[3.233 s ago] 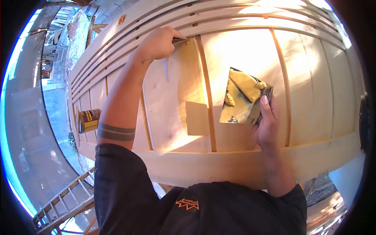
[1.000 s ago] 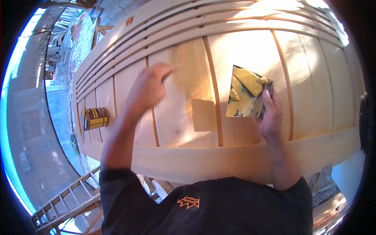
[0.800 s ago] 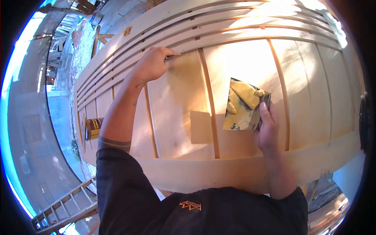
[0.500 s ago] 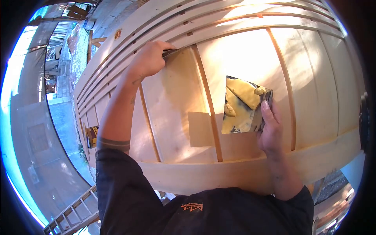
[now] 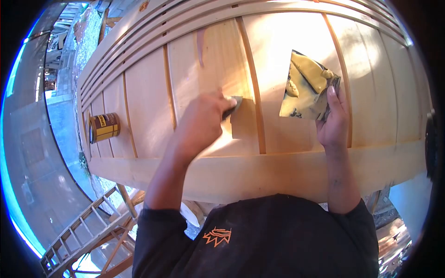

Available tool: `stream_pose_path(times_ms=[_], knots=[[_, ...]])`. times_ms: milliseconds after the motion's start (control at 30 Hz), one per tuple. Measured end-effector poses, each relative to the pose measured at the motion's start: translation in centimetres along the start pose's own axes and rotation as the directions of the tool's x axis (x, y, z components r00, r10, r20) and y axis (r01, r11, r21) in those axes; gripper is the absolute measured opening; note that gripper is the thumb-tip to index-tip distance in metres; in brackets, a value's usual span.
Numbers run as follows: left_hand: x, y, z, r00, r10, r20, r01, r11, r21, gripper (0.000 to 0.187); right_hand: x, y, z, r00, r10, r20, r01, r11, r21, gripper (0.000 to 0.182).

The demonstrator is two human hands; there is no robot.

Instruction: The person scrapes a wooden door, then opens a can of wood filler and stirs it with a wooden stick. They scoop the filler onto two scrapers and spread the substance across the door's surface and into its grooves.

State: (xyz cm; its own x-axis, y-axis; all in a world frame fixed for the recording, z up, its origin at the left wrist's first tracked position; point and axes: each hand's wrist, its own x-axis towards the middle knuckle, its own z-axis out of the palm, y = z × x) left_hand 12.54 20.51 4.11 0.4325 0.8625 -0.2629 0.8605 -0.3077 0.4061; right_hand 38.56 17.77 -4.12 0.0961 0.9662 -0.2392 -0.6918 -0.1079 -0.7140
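My left hand [image 5: 202, 119], partly smeared by motion, is closed on a dark putty knife [image 5: 232, 109]. The blade lies at the pale wooden panel [image 5: 185, 83], near a brown strip [image 5: 252, 88]. A damp-looking, yellowish patch shows on the wood above the blade. On the right, my right hand [image 5: 334, 121] is closed on the edge of a flat square plate [image 5: 287, 99], thumb on top. Thick yellow putty [image 5: 311, 73] lies in lumps and smears on the plate, with dark marks around it. The plate is held above the panel and casts a shadow.
A brown-and-yellow tin [image 5: 105, 127] stands at the panel's left end. Long slats [image 5: 199, 23] run along the far side. A ladder [image 5: 83, 229] is at lower left, beside a wooden support [image 5: 125, 199].
My left hand has come down and right from the far slats toward me with the putty knife. In view, the right hand and plate sit higher and farther right. More of the tin shows.
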Motion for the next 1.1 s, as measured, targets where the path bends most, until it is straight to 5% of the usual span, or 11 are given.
stream_pose_path(times_ms=[167,267,367,400,500,600,900,1100], knots=[[-6.4,3.8,2.1,0.996,-0.054,0.067,0.054,0.998,-0.007,0.038,0.0,-0.3,0.2,0.998,0.058,-0.028,-0.058,0.998,-0.007,0.037],[-6.1,3.1,-0.3,0.951,-0.045,0.307,0.072,0.994,-0.079,0.041,0.3,0.2,0.0,0.995,0.096,-0.020,-0.096,0.995,-0.011,0.037],[-1.5,-0.7,-3.7,0.999,0.017,-0.035,-0.019,0.998,-0.061,0.040,0.5,0.7,0.9,0.998,0.059,-0.013,-0.059,0.998,0.017,0.034],[0.9,-2.1,-5.2,0.987,0.087,-0.133,-0.079,0.994,0.069,0.040,0.4,0.6,1.2,0.998,0.064,-0.025,-0.064,0.998,0.013,0.033],[7.7,-8.0,-7.7,0.969,0.040,-0.242,-0.018,0.996,0.092,0.040,0.7,1.0,1.7,0.999,0.052,-0.004,-0.052,0.998,0.037,0.032],[11.4,-10.1,-8.7,0.984,0.028,-0.174,-0.005,0.991,0.134,0.055,0.8,0.7,1.7,0.999,0.048,0.010,-0.049,0.998,0.029,0.032],[12.8,-11.9,-7.1,0.984,0.048,-0.169,-0.007,0.971,0.237,0.051,0.7,0.9,1.8,0.993,0.093,-0.069,-0.087,0.992,0.087,0.033],[12.5,-12.1,-6.4,0.976,0.067,-0.208,-0.013,0.969,0.248,0.051,0.7,0.8,1.5,0.997,0.063,0.041,-0.065,0.996,0.063,0.036]])
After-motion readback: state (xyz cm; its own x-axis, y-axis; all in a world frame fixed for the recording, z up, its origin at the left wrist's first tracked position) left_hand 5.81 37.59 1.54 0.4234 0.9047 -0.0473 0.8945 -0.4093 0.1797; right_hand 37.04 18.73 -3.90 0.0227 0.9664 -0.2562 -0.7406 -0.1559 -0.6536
